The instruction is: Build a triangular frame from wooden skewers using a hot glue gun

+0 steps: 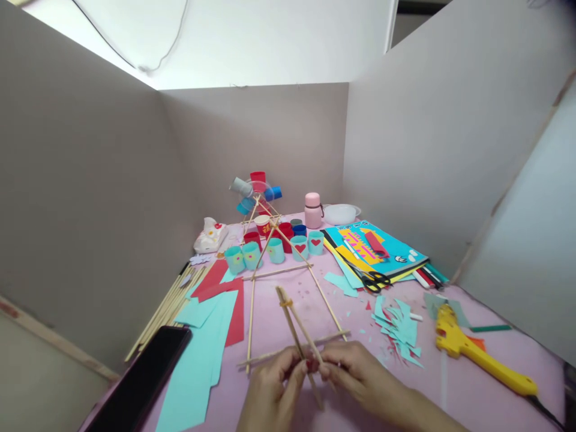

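Note:
Two wooden sticks meet near their top, bound with a yellowish band, and spread downward. My left hand pinches the left stick low down. My right hand has its fingertips on the right stick. A small red bit shows between the fingertips; its kind is unclear. Just behind the hands lies a crosswise stick, part of a larger A-shaped stick frame with another crossbar.
Light-blue paper and a phone lie left. On the right are a yellow glue gun, paper scraps and scissors. Decorated paper cups, a pink bottle and a small wheel model stand behind.

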Available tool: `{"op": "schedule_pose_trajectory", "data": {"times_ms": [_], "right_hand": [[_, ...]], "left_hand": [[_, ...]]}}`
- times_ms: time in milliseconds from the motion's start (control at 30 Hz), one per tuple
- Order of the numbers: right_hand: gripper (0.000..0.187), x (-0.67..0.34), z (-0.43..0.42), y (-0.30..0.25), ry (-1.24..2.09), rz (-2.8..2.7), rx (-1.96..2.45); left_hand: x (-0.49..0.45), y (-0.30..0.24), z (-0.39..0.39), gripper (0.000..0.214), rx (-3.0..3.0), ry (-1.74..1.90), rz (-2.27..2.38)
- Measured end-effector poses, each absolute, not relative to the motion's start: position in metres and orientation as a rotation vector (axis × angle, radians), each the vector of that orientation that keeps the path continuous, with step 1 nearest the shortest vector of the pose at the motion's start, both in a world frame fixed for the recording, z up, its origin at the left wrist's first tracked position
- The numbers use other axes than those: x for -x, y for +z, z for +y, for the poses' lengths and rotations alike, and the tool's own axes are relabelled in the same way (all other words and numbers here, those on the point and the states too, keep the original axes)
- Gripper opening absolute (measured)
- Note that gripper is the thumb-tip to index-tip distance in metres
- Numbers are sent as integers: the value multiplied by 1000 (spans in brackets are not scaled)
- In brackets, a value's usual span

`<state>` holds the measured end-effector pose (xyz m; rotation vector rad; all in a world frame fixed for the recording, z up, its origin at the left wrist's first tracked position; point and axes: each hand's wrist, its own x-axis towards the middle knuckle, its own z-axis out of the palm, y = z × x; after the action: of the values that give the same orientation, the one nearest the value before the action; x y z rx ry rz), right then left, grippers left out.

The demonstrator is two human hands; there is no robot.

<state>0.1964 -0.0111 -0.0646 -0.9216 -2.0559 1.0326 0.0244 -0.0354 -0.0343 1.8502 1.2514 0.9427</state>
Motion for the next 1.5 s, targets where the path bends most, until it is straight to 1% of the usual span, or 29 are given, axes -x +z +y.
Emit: {"op": "schedule_pose_trajectory", "data": {"times_ms": [167, 333, 533, 700, 800, 933, 1133, 1300, 1500], "right_hand": [[32, -207, -11, -53, 987, -2059, 1019], [31, -214, -10, -55, 965, -2092, 1001], [27, -215, -11, -63, 1039, -2090, 997], [32, -214, -10, -65, 1137, -2109, 969], [32, -219, -10, -59, 1005, -2166, 975], [30, -223, -14, -50, 846, -2203, 991], [28, -218, -16, -64, 920, -2188, 1028], [25, -221, -16, -75, 907, -2204, 1062], [27, -229, -20, -87, 952, -2281, 1076]], "left_hand": [[-15, -29, -41, 17, -2065, 885, 1365], [-5, -39, -41, 14, -2214, 891, 1428], [8, -63, -31, 21, -2423, 1022, 1417], [13, -73, -25, 25, -2408, 1133, 1373], [16, -66, -26, 26, -2437, 1155, 1362], [19, -54, -33, 24, -2456, 1080, 1341], [21, -66, -40, 25, -2296, 1032, 1454], [30, -69, -49, 29, -2067, 998, 1579], [32, -84, -61, 23, -2141, 971, 1616]]}}
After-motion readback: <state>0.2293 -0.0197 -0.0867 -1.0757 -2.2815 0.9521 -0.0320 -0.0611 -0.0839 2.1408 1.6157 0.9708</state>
